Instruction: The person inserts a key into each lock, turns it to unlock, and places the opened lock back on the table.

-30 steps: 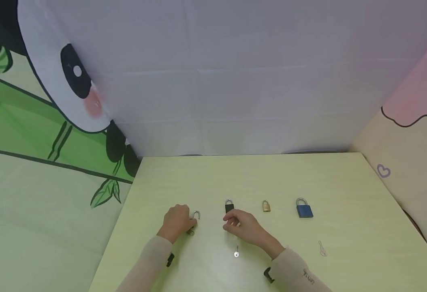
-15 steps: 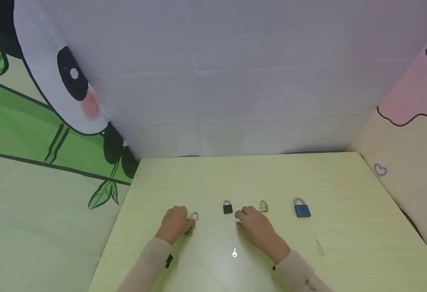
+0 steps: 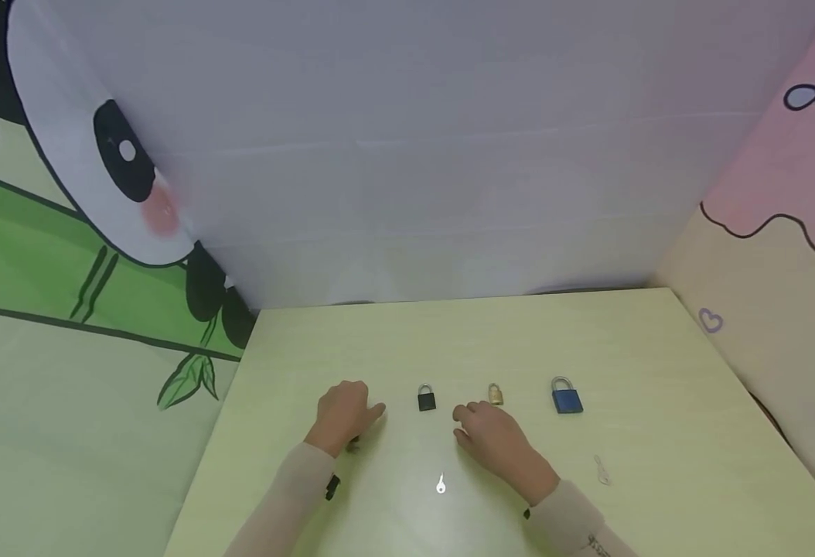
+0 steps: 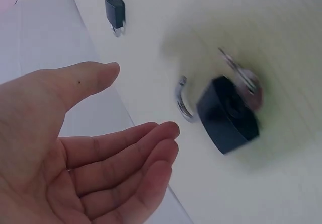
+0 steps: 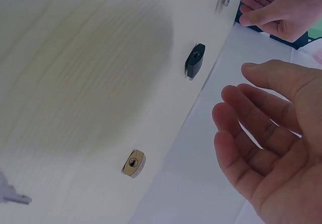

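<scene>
My left hand (image 3: pixel 346 415) hovers over a black padlock (image 4: pixel 226 118), its thumb spread away from the fingers and nothing between them. That padlock's shackle (image 4: pixel 181 99) stands sprung up, and a key (image 4: pixel 247 85) sits in its keyhole end. In the head view the hand covers most of this lock. My right hand (image 3: pixel 499 439) is held over the table with loosely bent, empty fingers, just in front of a small brass padlock (image 3: pixel 495 395). Between the two hands stands another black padlock (image 3: pixel 426 400), its shackle down.
A larger blue padlock (image 3: pixel 567 399) lies to the right of the brass one. One silver key (image 3: pixel 441 485) is on the table between my forearms, and a pale key (image 3: pixel 602 470) lies farther right. Printed cloth walls (image 3: pixel 380 193) border the table (image 3: pixel 463 333) at the back and sides.
My left hand has let go of the padlock with the raised shackle, spreading its thumb. My right hand has moved right, from the middle black padlock toward the brass one.
</scene>
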Available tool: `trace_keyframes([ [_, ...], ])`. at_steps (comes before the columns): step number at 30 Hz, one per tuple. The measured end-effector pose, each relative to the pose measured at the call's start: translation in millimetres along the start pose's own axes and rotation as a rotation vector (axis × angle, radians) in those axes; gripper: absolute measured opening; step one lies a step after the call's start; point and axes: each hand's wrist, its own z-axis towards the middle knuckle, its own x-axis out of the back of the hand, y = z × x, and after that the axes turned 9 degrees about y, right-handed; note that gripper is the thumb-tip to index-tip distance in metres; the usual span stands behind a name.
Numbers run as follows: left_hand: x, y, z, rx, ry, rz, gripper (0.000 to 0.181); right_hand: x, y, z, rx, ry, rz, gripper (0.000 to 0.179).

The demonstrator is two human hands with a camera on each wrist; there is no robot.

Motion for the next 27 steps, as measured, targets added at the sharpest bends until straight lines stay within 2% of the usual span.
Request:
trace_keyframes([
  [5, -0.8, 14.6, 9.2, -0.05, 0.03, -0.004, 0.047, 4, 5, -2.6, -0.009, 0.01, -0.001, 0.018],
  [11, -3.8, 29.8, 20.3, -0.092, 0.035, -0.02, 0.047, 3, 11, -5.8, -0.04, -0.017, -0.002, 0.016],
  [19, -5.5, 53.8, 33.9, -0.096, -0.001, -0.06, 0.051, 8, 16, -9.9, -0.067, -0.015, 0.009, 0.016],
  [27, -10.1, 70.4, 39.1, -0.078, -0.032, -0.083, 0.045, 12, 18, -15.0, -0.067, -0.007, 0.017, 0.016],
])
